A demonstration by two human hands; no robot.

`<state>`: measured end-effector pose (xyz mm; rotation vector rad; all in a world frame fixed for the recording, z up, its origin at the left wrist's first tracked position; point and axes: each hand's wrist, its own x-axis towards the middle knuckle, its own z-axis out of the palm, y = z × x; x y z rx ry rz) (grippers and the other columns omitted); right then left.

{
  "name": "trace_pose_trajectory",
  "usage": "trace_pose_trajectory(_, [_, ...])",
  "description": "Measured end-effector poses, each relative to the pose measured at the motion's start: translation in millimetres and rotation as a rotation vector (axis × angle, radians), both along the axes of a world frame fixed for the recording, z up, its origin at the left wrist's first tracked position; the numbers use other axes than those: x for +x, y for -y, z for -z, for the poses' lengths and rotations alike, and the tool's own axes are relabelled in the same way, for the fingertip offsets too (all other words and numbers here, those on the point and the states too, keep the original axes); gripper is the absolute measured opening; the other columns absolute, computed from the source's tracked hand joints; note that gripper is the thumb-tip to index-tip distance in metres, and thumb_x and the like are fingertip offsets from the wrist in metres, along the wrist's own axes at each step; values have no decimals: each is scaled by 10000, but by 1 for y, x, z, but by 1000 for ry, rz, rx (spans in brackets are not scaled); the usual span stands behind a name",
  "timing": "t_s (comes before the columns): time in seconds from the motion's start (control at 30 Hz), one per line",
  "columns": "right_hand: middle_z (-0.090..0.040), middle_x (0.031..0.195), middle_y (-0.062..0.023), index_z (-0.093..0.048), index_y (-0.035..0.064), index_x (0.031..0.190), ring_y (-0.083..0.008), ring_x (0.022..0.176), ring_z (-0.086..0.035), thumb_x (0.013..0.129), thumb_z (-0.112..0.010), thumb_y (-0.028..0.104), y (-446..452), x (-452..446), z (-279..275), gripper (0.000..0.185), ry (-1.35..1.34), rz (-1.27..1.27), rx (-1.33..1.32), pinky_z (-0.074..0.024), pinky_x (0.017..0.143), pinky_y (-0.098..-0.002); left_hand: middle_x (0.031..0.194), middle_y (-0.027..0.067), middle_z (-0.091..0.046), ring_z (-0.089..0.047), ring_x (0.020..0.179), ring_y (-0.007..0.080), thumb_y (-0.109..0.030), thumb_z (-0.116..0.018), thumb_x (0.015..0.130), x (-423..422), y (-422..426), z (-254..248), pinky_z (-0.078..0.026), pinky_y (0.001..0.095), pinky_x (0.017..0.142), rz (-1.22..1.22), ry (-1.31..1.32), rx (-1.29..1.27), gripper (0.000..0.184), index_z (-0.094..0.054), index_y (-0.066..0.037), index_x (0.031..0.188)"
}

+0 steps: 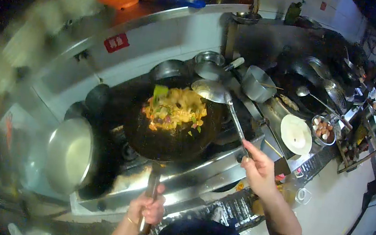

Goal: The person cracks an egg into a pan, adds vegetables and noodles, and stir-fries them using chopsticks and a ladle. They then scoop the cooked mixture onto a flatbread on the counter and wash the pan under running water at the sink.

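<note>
Wok [169, 147] beyond left hand [147, 208], food [176, 112] perhaps airborne

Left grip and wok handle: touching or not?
Touching. The head view shows the left grip wrapped around the wok handle, no gap visible.

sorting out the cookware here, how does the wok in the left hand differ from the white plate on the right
The wok is dark, while the white plate is pale. The wok has a long handle gripped by the left hand; the plate has none and is untouched. The wok holds mixed food, while the plate holds no such pile. Both have rounded outlines.
</note>
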<state>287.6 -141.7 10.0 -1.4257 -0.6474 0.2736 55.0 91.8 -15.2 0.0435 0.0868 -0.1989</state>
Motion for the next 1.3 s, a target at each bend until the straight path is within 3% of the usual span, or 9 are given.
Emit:
trace_pose_trajectory(0.13, [-543,1240,-138,-500,-29,1248,-180,1177,-485,850,-498,-41,-1,-3,4,398,132,8,-115,-356,999,-298,698,-4,-448,-395,462,67,-62,-551,822,12,-5,-9,-354,211,396,-20,-51,33,313,-480,-110,1123])
trace_pose_trajectory(0.3, [-572,1145,-95,-495,-20,1243,-111,982,-534,831,-520,-64,-34,8,-7,414,207,15,-64,-416,869,-253,626,-34,-440,-382,433,65,-124,-545,811,83,-47,-10,-339,222,379,-22,-76,141,223,-502,-122,1030])
trace_pose_trajectory(0.4, [-543,1229,-146,-455,-10,1274,-199,1202,-469,847,-511,-36,-22,2,-9,431,24,-16,74,-341,1016,-313,611,-23,-414,-330,396,60,-87,-561,797,27,-16,6,-281,224,339,-93,-79,235,332,-483,-122,1118])
trace_pose_trajectory(0.57, [-501,824,16,-433,-5,1283,-43,723,-431,849,-520,-36,-16,-9,-12,444,29,-28,10,-364,666,-188,655,13,-424,-380,406,54,-59,-571,809,-16,7,-5,-294,212,324,-87,-28,229,358,-437,-61,1141])
trace_pose_trajectory(0.8, [-586,983,-42,-453,-11,1255,-73,884,-529,845,-538,-48,-8,-12,1,421,-159,-55,-71,-432,769,-224,665,-10,-427,-374,430,28,-65,-530,838,16,-6,2,-321,182,355,-47,24,14,289,-464,-52,1119])
trace_pose_trajectory(0.93, [-619,990,-75,-503,-5,1202,-114,906,-564,826,-567,-28,-20,-4,-1,381,35,46,-31,-445,810,-246,644,-38,-416,-348,420,29,-93,-534,840,65,-21,-4,-300,180,345,-99,-115,63,277,-482,-70,1112])
trace_pose_trajectory(1.03, [-616,1020,-79,-529,-8,1182,-117,907,-569,819,-580,-10,-3,-12,1,367,167,138,-88,-453,809,-255,583,-18,-406,-335,385,56,-134,-566,806,2,-16,69,-255,238,314,-82,-200,151,335,-475,-100,1127])
trace_pose_trajectory(1.07, [-617,1033,-87,-553,-14,1159,-111,904,-572,811,-595,6,0,-13,6,351,198,162,-81,-459,799,-259,563,-10,-402,-332,380,58,-139,-586,797,-8,-1,52,-244,248,307,-45,158,373,386,-447,-99,1155])
trace_pose_trajectory(1.3, [-605,875,-162,-592,41,1097,-300,775,-621,756,-613,35,-12,-13,-16,341,563,234,-388,-500,682,-345,661,9,-435,-357,404,38,-64,-545,831,1,-4,31,-294,200,331,-20,39,97,344,-426,-69,1155])
